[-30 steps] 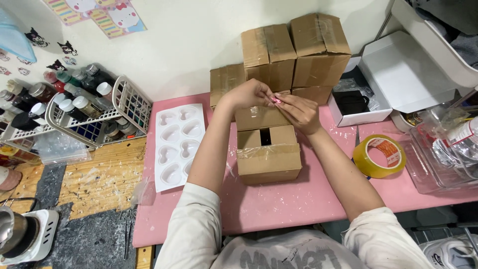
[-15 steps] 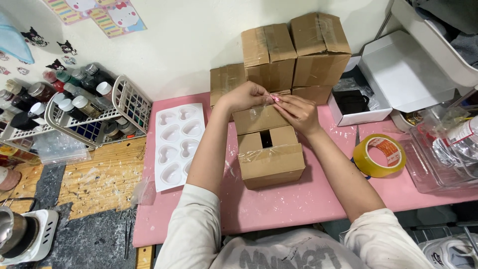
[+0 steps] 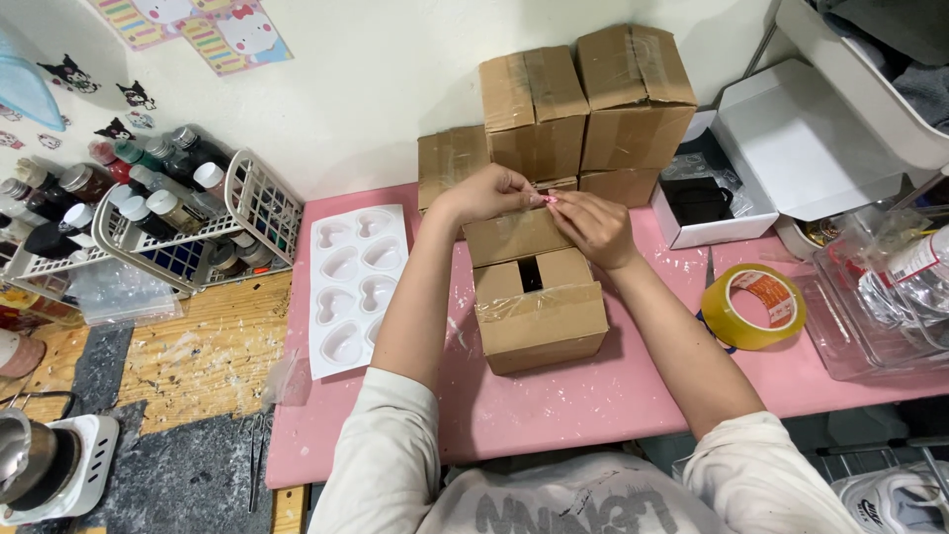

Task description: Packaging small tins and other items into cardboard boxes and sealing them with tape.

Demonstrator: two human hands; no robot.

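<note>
While both hands meet over the far flap of the small cardboard box (image 3: 539,307), it sits mid-table on the pink table (image 3: 554,405), just in front of the stack of taped boxes (image 3: 583,109) by the wall. Left hand (image 3: 486,193) is curled, fingertips pinched together on something tiny and pinkish at the far edge of the box; right hand (image 3: 593,225) is bent at the knuckles w/ fingers also closed in toward that same spot, so the two hands touch. Can't really tell if it's a tape end or a fingernail, too small from here tbh. The box looks light and fairly stiff, corrugated, w/ clear tape across the near flap and a dark gap down the middle where the flaps don't quite meet. I'd guess it slides easily on that surface and the flaps would cave if pressed in the middle, so best grip imo is on the side walls or corners, not the top. Both forearms angle inward from the body, elbows out, wrists raised a bit above the lid. Beside it: a white heart-shaped mould tray (image 3: 353,287) on the left, a yellow tape roll (image 3: 753,307) on the right.
</note>
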